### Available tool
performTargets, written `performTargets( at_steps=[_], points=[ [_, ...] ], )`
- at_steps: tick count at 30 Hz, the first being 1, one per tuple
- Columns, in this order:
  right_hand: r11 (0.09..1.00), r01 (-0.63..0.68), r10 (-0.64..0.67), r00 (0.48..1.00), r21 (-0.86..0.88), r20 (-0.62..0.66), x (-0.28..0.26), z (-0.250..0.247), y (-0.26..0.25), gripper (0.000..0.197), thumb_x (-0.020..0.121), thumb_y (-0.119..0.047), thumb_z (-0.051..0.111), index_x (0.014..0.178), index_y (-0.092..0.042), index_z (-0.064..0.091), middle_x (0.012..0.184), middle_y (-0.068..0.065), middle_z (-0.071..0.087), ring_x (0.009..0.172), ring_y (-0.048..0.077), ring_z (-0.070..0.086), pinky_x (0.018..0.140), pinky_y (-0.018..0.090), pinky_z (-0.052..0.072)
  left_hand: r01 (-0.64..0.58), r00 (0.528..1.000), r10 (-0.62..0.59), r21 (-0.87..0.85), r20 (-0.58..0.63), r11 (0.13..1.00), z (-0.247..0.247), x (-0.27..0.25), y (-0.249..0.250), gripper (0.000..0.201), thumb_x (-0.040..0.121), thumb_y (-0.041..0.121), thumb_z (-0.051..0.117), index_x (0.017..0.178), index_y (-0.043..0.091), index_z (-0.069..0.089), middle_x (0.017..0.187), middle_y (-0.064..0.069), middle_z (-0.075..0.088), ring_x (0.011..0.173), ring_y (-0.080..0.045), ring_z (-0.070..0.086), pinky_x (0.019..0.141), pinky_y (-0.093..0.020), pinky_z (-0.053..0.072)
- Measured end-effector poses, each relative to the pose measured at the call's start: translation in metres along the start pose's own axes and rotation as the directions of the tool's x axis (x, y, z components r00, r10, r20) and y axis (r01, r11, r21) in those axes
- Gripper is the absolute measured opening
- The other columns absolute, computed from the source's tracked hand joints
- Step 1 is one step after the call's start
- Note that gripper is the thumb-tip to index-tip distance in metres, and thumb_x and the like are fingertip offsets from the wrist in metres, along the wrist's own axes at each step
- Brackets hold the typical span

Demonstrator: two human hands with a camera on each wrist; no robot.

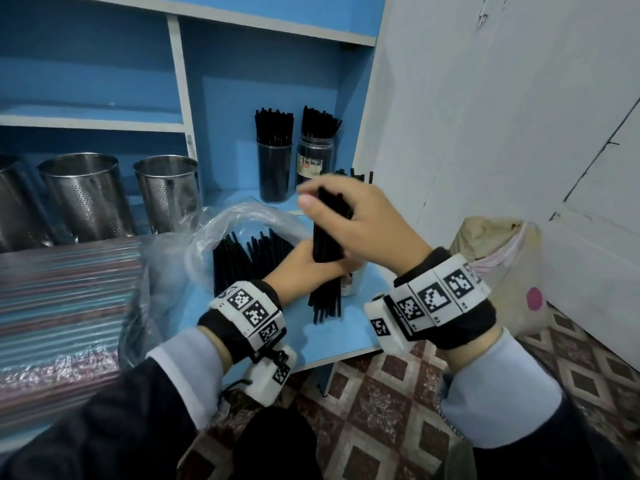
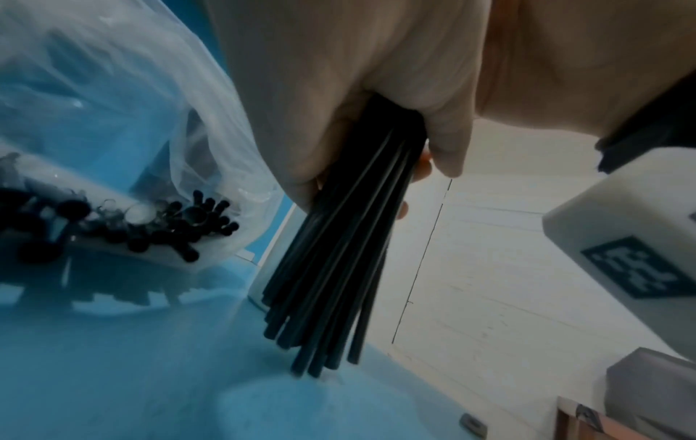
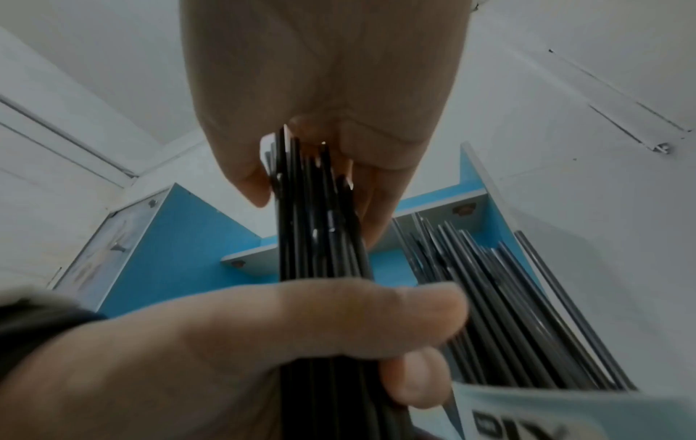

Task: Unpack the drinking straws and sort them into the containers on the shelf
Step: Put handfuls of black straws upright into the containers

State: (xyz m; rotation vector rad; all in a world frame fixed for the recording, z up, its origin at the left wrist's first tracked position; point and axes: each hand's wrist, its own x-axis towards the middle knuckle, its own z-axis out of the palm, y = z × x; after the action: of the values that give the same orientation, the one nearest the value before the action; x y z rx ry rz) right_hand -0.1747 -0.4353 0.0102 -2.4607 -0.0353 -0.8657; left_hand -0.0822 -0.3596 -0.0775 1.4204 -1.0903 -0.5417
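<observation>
Both hands hold one bundle of black straws (image 1: 327, 244) upright over the blue shelf board (image 1: 339, 337). My left hand (image 1: 304, 268) grips its middle, and the lower ends (image 2: 320, 342) fan out just above the board. My right hand (image 1: 356, 220) is curled round the top of the bundle (image 3: 316, 232). In the right wrist view my left hand (image 3: 263, 333) wraps the straws below the right hand (image 3: 320, 74). A clear plastic bag (image 1: 214, 230) left of the hands holds more black straws (image 1: 242, 254). Two jars (image 1: 273, 171) (image 1: 315, 161) full of black straws stand behind.
A third container of black straws (image 3: 508, 297) stands just right of the bundle, mostly hidden behind my right hand. Perforated steel cups (image 1: 83, 192) (image 1: 166, 188) stand on the left shelf. A pack of coloured straws (image 1: 62, 299) lies front left. A white wall (image 1: 485, 133) closes the right side.
</observation>
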Motion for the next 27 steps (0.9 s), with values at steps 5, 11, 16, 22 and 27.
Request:
performTargets(
  at_steps=[5, 11, 16, 22, 27],
  points=[
    [0.999, 0.039, -0.040, 0.999, 0.008, 0.014, -0.018, 0.015, 0.014, 0.047, 0.089, -0.007, 0.060, 0.134, -0.015, 0.053, 0.117, 0.002, 0.060, 0.113, 0.008, 0.054, 0.102, 0.025, 0.042, 0.068, 0.997, -0.067, -0.044, 0.034, 0.997, 0.008, -0.004, -0.010, 0.026, 0.085, -0.001, 0.071, 0.107, 0.013, 0.065, 0.107, -0.011, 0.071, 0.103, -0.015, 0.067, 0.091, -0.033, 0.056],
    [0.999, 0.027, -0.028, 0.999, -0.033, -0.028, -0.020, 0.020, 0.026, 0.021, 0.089, -0.003, 0.062, 0.109, -0.005, 0.068, 0.108, 0.005, 0.061, 0.100, 0.011, 0.057, 0.094, 0.035, 0.047, 0.243, 0.965, -0.247, 0.054, 0.088, 0.969, 0.015, -0.005, -0.025, 0.039, 0.087, 0.013, 0.073, 0.113, -0.012, 0.059, 0.115, -0.032, 0.061, 0.105, -0.037, 0.062, 0.103, -0.053, 0.045],
    [0.999, -0.027, 0.029, 0.996, 0.030, -0.085, -0.023, 0.009, 0.026, 0.063, 0.081, -0.022, 0.078, 0.136, -0.014, 0.048, 0.120, -0.001, 0.054, 0.109, 0.009, 0.053, 0.095, 0.026, 0.047, 0.186, 0.982, -0.185, 0.059, -0.025, 0.981, 0.017, -0.003, -0.026, 0.028, 0.093, 0.022, 0.067, 0.101, -0.005, 0.067, 0.087, -0.012, 0.069, 0.079, -0.010, 0.064, 0.077, -0.024, 0.054],
    [0.962, -0.229, 0.230, 0.973, 0.148, 0.010, -0.031, 0.000, 0.031, 0.081, 0.064, -0.039, 0.089, 0.130, -0.022, 0.046, 0.120, -0.006, 0.043, 0.109, -0.002, 0.048, 0.088, 0.013, 0.042, 0.011, 0.996, -0.026, 0.167, 0.090, 0.986, 0.007, -0.008, -0.013, 0.008, 0.094, 0.020, 0.065, 0.090, 0.027, 0.068, 0.075, 0.014, 0.069, 0.070, 0.002, 0.064, 0.066, -0.016, 0.053],
    [0.920, -0.322, 0.293, 0.943, 0.223, 0.156, -0.032, 0.001, 0.031, 0.015, 0.082, -0.011, 0.075, 0.091, -0.003, 0.066, 0.083, 0.007, 0.065, 0.078, 0.013, 0.062, 0.072, 0.023, 0.051, -0.092, 0.995, 0.084, 0.137, 0.061, 0.986, 0.012, -0.004, -0.009, 0.032, 0.087, 0.010, 0.071, 0.103, 0.037, 0.069, 0.084, 0.016, 0.073, 0.082, -0.003, 0.070, 0.071, -0.025, 0.058]
  ],
)
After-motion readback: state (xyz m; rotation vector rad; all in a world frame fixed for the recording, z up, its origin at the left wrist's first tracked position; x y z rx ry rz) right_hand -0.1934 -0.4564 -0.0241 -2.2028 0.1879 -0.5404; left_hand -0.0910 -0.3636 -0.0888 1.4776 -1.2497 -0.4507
